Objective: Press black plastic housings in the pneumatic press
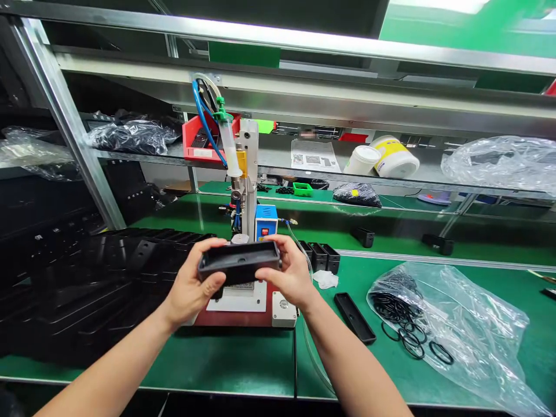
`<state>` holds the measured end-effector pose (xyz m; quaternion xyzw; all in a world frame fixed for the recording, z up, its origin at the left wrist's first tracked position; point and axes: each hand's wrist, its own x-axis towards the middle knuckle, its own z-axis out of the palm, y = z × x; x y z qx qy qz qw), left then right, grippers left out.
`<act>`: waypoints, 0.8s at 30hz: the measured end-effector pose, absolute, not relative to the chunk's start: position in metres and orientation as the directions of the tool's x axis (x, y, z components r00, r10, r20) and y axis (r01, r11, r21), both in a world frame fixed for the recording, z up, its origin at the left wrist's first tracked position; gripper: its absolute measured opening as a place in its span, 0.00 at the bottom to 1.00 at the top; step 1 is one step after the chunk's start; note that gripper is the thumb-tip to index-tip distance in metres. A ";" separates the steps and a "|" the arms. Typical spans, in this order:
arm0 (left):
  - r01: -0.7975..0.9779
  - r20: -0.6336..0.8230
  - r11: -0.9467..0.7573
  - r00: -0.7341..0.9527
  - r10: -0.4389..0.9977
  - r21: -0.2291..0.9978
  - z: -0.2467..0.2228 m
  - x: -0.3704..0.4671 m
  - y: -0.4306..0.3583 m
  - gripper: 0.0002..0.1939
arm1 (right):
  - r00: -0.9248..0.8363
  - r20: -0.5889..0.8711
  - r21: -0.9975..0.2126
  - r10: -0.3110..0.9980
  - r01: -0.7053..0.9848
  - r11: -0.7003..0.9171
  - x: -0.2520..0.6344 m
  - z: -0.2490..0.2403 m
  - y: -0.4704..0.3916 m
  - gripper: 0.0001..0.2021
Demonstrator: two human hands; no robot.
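Note:
A black rectangular housing (241,263), open on its upper side, is held level in front of the dispensing machine (249,208). My left hand (193,284) grips its left end, thumb on the near side. Its right end is in my right hand (291,272), also with the thumb on the near wall. The syringe (230,145) of the machine stands above and behind the housing. On the green bench to the right lies a narrow black tray-like part (355,317). Beside it, black rubber rings (397,301) spill from a clear plastic bag (469,324).
Stacked black trays (99,284) fill the left side. Several black housings (321,256) and a crumpled white tissue (325,280) are right of the machine. The shelf above holds a red bin (204,145), a white tub (364,157) and plastic bags (499,162).

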<state>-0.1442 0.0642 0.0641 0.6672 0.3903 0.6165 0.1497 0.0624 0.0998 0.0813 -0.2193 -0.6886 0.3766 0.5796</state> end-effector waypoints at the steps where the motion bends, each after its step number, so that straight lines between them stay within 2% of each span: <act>1: 0.311 0.690 -0.646 -0.048 0.722 0.697 0.055 -0.140 0.056 0.29 | -0.248 0.615 -0.787 0.748 -0.137 0.602 0.069 0.074 0.094 0.29; 4: 0.232 0.632 -0.599 -0.099 0.769 0.766 0.033 -0.120 0.046 0.25 | -0.219 0.565 -0.824 0.795 -0.115 0.554 0.080 0.051 0.082 0.28; 7: 0.192 0.555 -0.522 -0.246 0.795 0.831 0.021 -0.093 0.046 0.23 | -0.008 0.529 -0.849 0.849 0.003 0.529 0.080 0.029 0.069 0.28; 10: 0.086 0.452 -0.450 -0.324 0.831 0.889 0.017 -0.064 0.044 0.24 | 0.046 0.533 -0.843 0.845 0.106 0.527 0.075 0.012 0.051 0.34; 12: -0.006 0.415 -0.429 -0.235 0.879 0.903 0.015 -0.047 0.038 0.23 | -0.003 0.543 -0.836 0.840 0.089 0.541 0.073 0.006 0.039 0.38; 15: -0.139 0.406 -0.403 -0.008 0.914 0.904 0.012 -0.031 0.028 0.25 | -0.040 0.531 -0.844 0.846 0.056 0.533 0.073 0.005 0.029 0.39; 17: -0.176 0.397 -0.381 0.065 0.916 0.908 0.011 -0.027 0.022 0.27 | -0.074 0.520 -0.847 0.851 0.082 0.525 0.075 0.009 0.026 0.41; 19: -0.158 0.397 -0.380 0.095 0.913 0.911 0.010 -0.027 0.018 0.29 | -0.089 0.499 -0.855 0.862 0.115 0.507 0.078 0.012 0.028 0.45; 21: -0.104 0.442 -0.431 0.132 0.887 0.896 0.007 -0.029 0.017 0.32 | -0.021 0.467 -0.877 0.884 0.117 0.466 0.080 0.013 0.035 0.45; 24: 0.036 0.588 -0.606 0.203 0.783 0.794 0.002 -0.033 0.019 0.38 | 0.162 0.416 -0.909 0.895 0.085 0.408 0.086 0.010 0.062 0.32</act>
